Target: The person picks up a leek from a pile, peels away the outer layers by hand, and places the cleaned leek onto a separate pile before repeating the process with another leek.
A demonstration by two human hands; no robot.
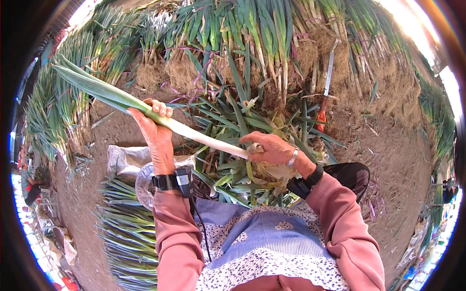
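Observation:
A long leek (204, 138) lies slantwise across my front, its green leaves up to the left and its white root end to the right. My left hand (154, 127) is wrapped round it where green turns to white. At the root end is my right hand (274, 148), its thumb and fingers on either side of the stub, the index finger reaching over it. Below the leek, stripped leaves and trimmings (228, 182) are heaped in front of my lap. Trimmed leeks (128, 233) lie in a stack at my left side.
Bundles of untrimmed leeks (257, 39) with shaggy roots stand along the far side. A long blade (330, 70) with an orange-red handle leans there at right. A silvery sack (127, 160) lies left of the heap. Bare soil (398, 179) spreads at right; another person (32, 186) is far left.

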